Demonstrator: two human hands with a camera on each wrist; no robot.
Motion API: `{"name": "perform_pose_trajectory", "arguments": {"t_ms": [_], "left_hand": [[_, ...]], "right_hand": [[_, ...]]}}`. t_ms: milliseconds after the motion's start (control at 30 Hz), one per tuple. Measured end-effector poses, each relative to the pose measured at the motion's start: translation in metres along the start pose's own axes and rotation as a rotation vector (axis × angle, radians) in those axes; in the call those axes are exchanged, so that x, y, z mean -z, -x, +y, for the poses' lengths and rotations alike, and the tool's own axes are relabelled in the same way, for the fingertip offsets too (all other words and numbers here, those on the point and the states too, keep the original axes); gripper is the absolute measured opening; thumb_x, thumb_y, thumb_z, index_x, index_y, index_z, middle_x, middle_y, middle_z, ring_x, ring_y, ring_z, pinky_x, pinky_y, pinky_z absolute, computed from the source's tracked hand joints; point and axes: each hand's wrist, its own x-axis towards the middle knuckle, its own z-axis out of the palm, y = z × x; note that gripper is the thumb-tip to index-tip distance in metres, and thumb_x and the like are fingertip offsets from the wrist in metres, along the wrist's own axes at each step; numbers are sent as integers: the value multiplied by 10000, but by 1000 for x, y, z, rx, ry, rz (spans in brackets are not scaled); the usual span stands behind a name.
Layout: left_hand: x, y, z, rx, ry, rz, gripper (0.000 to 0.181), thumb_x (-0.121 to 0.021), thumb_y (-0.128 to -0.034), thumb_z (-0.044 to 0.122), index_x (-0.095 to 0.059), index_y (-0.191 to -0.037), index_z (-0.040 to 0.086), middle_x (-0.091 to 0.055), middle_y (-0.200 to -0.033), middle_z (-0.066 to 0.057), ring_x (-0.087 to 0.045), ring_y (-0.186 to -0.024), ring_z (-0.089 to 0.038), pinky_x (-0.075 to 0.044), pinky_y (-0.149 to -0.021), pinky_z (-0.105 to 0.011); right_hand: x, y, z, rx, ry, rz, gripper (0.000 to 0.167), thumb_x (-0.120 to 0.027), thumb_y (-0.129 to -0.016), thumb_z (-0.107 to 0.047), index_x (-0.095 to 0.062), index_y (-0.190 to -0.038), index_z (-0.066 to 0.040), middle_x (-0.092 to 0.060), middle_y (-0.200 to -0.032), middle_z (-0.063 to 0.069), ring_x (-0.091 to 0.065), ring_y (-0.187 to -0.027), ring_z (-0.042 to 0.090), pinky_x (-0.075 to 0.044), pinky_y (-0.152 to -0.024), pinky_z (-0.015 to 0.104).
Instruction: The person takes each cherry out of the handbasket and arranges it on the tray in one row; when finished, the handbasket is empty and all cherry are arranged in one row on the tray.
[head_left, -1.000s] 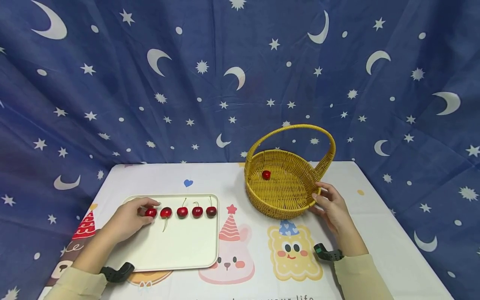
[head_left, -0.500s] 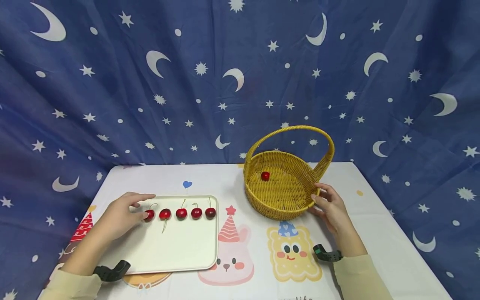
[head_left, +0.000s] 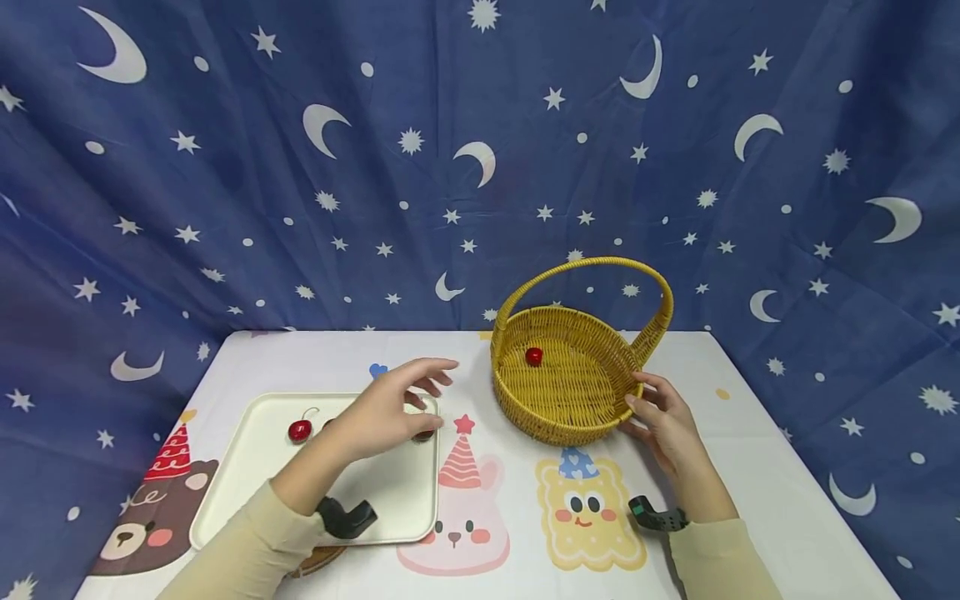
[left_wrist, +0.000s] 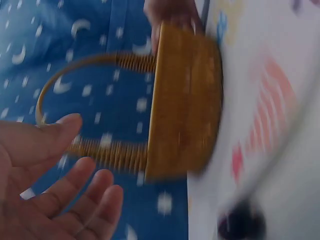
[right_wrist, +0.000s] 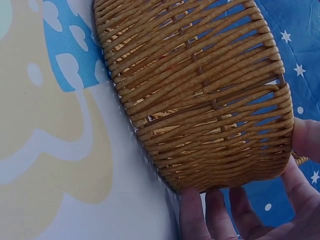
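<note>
My left hand [head_left: 384, 417] hovers over the right part of a white tray [head_left: 247, 492], its fingers apart and holding nothing. A red cherry with a stem [head_left: 300, 430] lies at the tray's left. A dark cherry [left_wrist: 242, 222], blurred in the left wrist view, is partly hidden behind my left thumb in the head view; the hand and forearm cover the others in the row. My right hand [head_left: 667, 425] pinches the rim of a yellow wicker basket [head_left: 555, 428], thumb over the rim and fingers against the outer wall. One red cherry [head_left: 534, 357] lies inside the basket.
The basket's tall arched handle [head_left: 592, 262] rises above its bowl. A white cloth with cartoon prints [head_left: 472, 533] covers the table. Behind it hangs a blue curtain [head_left: 420, 250] with moons and stars.
My left hand has left the leftmost cherry and moved right across the tray, leaving that cherry in place. My right hand stays on the basket rim.
</note>
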Motion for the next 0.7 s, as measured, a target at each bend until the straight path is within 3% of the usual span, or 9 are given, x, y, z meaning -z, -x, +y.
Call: {"name": "perform_pose_trajectory", "arguments": {"t_ms": [133, 233, 367, 467, 567, 700], "left_hand": [[-39, -39, 18, -66, 89, -66, 675, -838, -884, -6, -612, -1492, 184, -695, -1354, -17, -671, -1237, -249, -579, -1058, -460], [-65, -71, 27, -79, 133, -99, 626, -821, -892, -22, -633, -1464, 148, -688, -1401, -35, -641, -1314, -264, -556, -1098, -490], [-89, -110, 30, -33, 145, -124, 643, -825, -894, -11, -622, -1477, 172, -673, -1475, -36, -590, -1413, -272, -501, -1172, -524], [-101, -134, 27, 19, 102, -129, 667, -838, -898, 23, -604, -1496, 204, -653, -1514, -30, -556, -1463, -278, -464, -1213, -514], [-111, -152, 23, 62, 71, -122, 704, -839, -901, 34, -567, -1532, 191, -622, -1546, -44, -529, -1498, -291, -452, -1227, -497], [-123, -168, 19, 124, 115, -78, 776, -808, -902, -8, -485, -1591, 146, -554, -1606, -82, -495, -1525, -337, -451, -1226, -504]], "right_hand": [[0, 0, 1, 0, -9, -5, 541, -654, -1079, -171, -433, -1570, -129, -437, -1412, 103, -612, -1166, 138, -628, -893, 315], [0, 0, 1, 1, -13, -5, 535, -662, -1075, -173, -444, -1562, -135, -446, -1387, 89, -614, -1156, 130, -628, -887, 311], [-1, -1, 0, 7, -27, -5, 535, -661, -1073, -164, -443, -1559, -118, -456, -1343, 69, -610, -1137, 124, -627, -884, 311], [-1, -1, -1, 12, -33, 1, 534, -653, -1074, -152, -437, -1560, -101, -458, -1331, 75, -611, -1131, 132, -628, -880, 310], [-1, -1, -1, 11, -26, 6, 529, -647, -1076, -149, -435, -1558, -101, -451, -1339, 83, -612, -1132, 133, -628, -877, 302], [2, 0, 0, 2, -17, 5, 527, -657, -1075, -161, -447, -1556, -123, -450, -1347, 74, -613, -1124, 114, -626, -880, 296]]}}
